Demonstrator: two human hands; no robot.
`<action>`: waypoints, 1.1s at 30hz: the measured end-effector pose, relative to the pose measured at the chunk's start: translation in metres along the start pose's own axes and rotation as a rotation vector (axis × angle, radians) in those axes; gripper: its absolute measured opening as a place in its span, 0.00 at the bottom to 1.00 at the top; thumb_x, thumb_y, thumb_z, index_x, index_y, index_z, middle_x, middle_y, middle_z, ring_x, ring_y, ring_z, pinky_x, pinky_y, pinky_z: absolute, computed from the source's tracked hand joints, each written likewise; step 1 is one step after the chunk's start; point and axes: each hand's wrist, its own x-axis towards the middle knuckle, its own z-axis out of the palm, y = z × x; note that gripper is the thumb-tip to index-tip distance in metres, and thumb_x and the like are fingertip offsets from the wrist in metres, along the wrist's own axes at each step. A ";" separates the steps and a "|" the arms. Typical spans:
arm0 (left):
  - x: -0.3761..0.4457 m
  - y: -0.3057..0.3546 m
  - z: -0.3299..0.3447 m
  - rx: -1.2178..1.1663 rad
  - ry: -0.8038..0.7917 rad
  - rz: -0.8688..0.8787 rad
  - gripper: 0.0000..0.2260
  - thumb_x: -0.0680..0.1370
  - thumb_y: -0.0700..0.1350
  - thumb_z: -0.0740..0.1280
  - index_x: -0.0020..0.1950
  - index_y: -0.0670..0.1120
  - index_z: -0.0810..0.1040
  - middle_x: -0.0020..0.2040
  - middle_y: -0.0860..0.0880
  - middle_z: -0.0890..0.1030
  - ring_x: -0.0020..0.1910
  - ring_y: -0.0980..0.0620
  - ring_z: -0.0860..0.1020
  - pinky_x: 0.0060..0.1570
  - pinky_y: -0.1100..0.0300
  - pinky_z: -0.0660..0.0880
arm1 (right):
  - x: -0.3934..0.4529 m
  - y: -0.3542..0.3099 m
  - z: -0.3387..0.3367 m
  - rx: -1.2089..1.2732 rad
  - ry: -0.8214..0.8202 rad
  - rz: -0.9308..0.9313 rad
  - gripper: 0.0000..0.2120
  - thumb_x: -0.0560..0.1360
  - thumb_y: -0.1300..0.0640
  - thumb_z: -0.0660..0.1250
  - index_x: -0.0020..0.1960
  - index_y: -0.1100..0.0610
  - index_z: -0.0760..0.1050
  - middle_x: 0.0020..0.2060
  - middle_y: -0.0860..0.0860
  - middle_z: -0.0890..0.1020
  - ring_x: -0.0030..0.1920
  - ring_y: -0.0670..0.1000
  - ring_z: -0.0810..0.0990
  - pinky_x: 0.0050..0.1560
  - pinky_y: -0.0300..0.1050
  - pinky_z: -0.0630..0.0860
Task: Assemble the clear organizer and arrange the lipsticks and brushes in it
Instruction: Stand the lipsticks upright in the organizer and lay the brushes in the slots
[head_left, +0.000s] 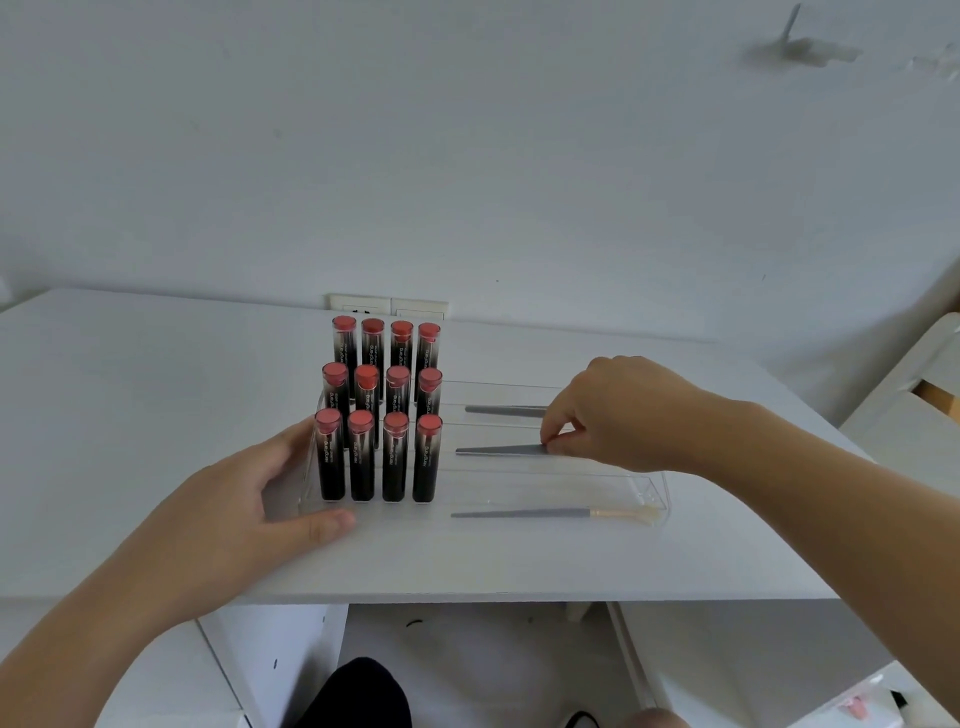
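On the bench (156, 374) the organizer (657, 486) stands assembled, twelve lipsticks (397, 457) slotted; my left hand (249, 499) braces its corner, fingers relaxed; my right hand (618, 415) pinches the middle brush (498, 450) — nearly finished, I judge.

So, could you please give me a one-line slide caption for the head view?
Left hand steadies the clear organizer of twelve lipsticks while right hand places the middle brush.
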 end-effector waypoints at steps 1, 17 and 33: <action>0.000 0.000 0.000 0.003 0.000 0.004 0.35 0.62 0.76 0.68 0.67 0.85 0.58 0.59 0.88 0.65 0.58 0.88 0.62 0.52 0.70 0.68 | -0.001 0.000 -0.001 -0.003 -0.006 0.008 0.07 0.79 0.42 0.64 0.52 0.38 0.81 0.34 0.39 0.73 0.42 0.43 0.72 0.38 0.38 0.64; 0.000 0.000 0.000 -0.005 -0.005 -0.005 0.34 0.61 0.77 0.68 0.64 0.87 0.57 0.60 0.89 0.63 0.59 0.89 0.60 0.55 0.70 0.67 | -0.042 -0.024 0.006 0.283 -0.178 0.031 0.08 0.77 0.39 0.65 0.48 0.40 0.79 0.30 0.32 0.77 0.39 0.25 0.71 0.36 0.30 0.63; 0.000 -0.003 0.000 0.001 -0.005 0.003 0.35 0.61 0.79 0.68 0.64 0.87 0.57 0.60 0.89 0.63 0.60 0.88 0.60 0.57 0.67 0.68 | -0.046 -0.021 0.007 0.406 -0.342 0.142 0.17 0.77 0.36 0.62 0.63 0.39 0.76 0.26 0.44 0.82 0.40 0.34 0.80 0.52 0.38 0.73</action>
